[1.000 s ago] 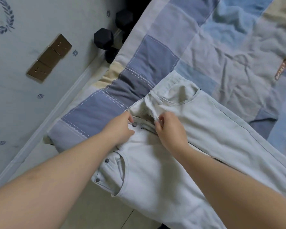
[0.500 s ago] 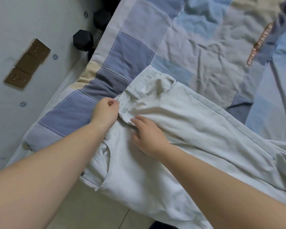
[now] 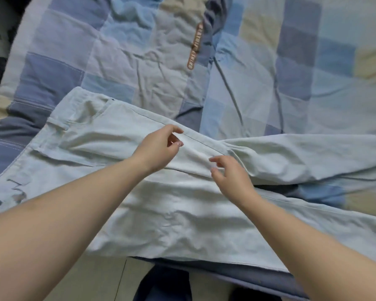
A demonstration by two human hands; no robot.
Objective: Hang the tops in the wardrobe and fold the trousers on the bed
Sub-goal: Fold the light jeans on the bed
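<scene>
Pale denim trousers (image 3: 182, 213) lie across the patchwork quilt (image 3: 269, 88) at the near edge of the bed, waistband to the left, legs running off to the right; the upper leg lies skewed over the lower one, with a bare gap of quilt between them farther right. The step in hand appears to be laying one leg squarely on the other before folding. To do it well, the outer seam of the top leg should be drawn level with the seam beneath, and the ridge of slack cloth between the hands smoothed flat toward the hems. The left hand (image 3: 159, 148) hovers at the upper leg's seam, thumb and forefinger a narrow gap apart; whether they pinch cloth cannot be told. The right hand (image 3: 230, 177) is spread loosely, fingertips at the raised crease, holding nothing. A garment with a brown lettered strip (image 3: 194, 46) lies farther up the bed.
</scene>
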